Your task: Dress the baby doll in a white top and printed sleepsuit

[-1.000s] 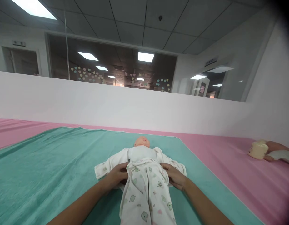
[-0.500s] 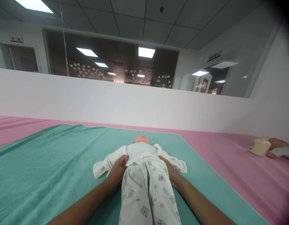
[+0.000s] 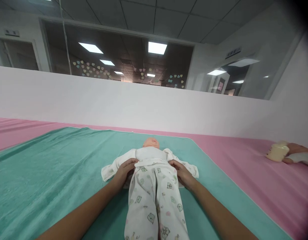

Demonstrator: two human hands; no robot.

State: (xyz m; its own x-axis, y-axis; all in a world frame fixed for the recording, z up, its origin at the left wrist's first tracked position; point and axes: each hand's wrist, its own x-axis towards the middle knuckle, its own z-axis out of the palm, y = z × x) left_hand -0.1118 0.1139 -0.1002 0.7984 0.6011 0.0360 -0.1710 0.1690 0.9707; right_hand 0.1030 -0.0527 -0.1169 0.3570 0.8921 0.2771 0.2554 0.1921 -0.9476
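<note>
The left hand [image 3: 123,172] and right hand [image 3: 183,172] have eased out beside the doll [image 3: 151,153] on the green blanket [image 3: 69,166]; its trousers [image 3: 144,200] seem fully up. Fingers [image 3: 130,162] rest by the waistband [image 3: 154,162]; whether pinching, I can't tell.

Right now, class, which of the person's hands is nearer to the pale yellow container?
Right: the right hand is beside the doll at the waist, on the side facing the pale yellow container. The left hand is at the opposite side, farther away.

A white wall [image 3: 119,103] runs beneath wide glass [image 3: 203,56], where bright rectangular lights [image 3: 157,48] and heart-shaped decorations [image 3: 82,62] show.
</note>
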